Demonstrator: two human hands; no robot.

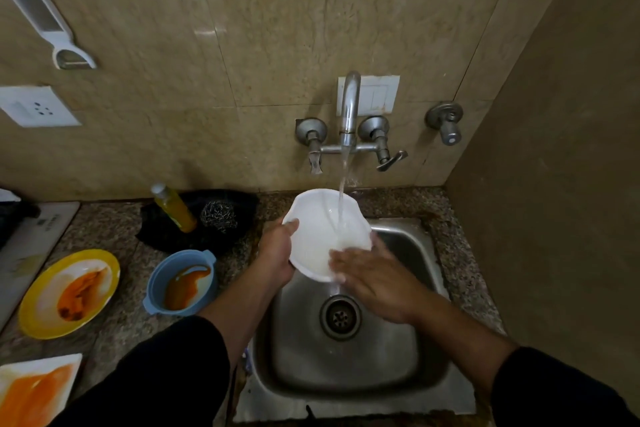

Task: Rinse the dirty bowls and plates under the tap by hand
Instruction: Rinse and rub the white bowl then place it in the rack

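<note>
A white bowl [318, 225] is tilted over the steel sink [408, 253], and water from the tap [349, 107] runs into it. My left hand [277, 253] grips its left rim. My right hand [374, 281] lies flat with fingers on the bowl's lower inside edge. On the counter to the left stand a blue bowl [162, 274] smeared with orange sauce, a yellow plate [38, 308] with orange residue, and a white square plate [20, 378] with orange stains at the bottom left corner.
A yellow soap bottle [175, 208] and a steel scourer [218, 215] rest on a black cloth behind the blue bowl. A cutting board [27, 246] lies at the far left. The side wall stands close on the right of the sink.
</note>
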